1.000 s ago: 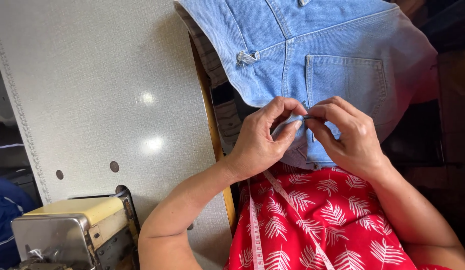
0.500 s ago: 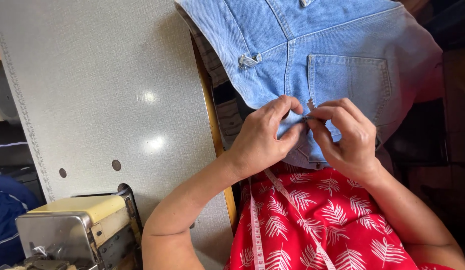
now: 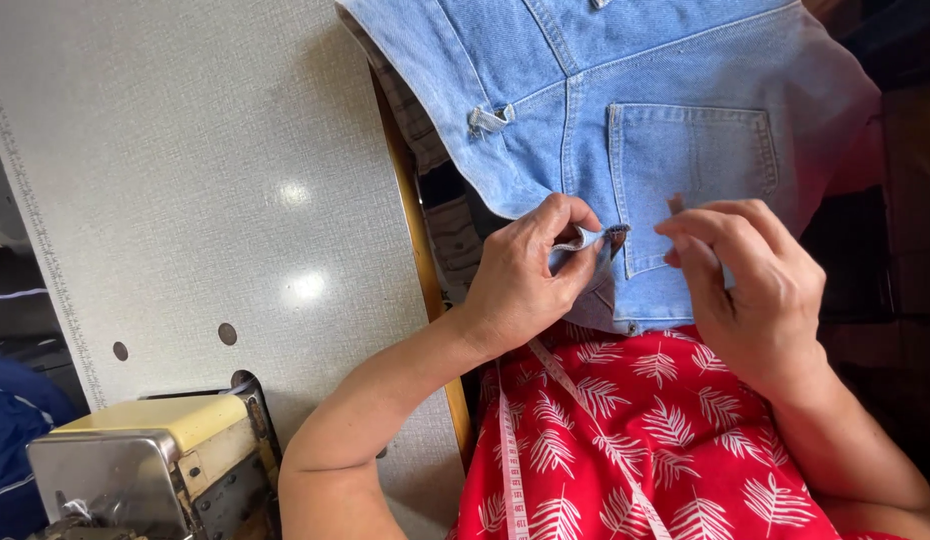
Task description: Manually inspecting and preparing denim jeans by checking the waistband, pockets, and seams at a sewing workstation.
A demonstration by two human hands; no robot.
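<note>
While the denim garment (image 3: 625, 110) hangs from the table (image 3: 205, 180) edge down to the lap, the left hand (image 3: 525, 280) pinches a small belt loop (image 3: 585, 238) at the garment's lower edge, thumb and forefinger pressed together on it. The right hand (image 3: 755, 280) is just beside, near the pocket (image 3: 695, 160), its fingers curled together on something thin; I cannot tell what. A tape measure (image 3: 510, 450) lies on the red dress (image 3: 675, 440). The sewing machine (image 3: 155, 470) stands at lower left.

The denim garment (image 3: 675, 90) was pale blue; the skirt (image 3: 675, 440) was red with white leaf sprigs; the surface (image 3: 185, 180) was speckled grey; the machine (image 3: 155, 460) was cream and silver.
</note>
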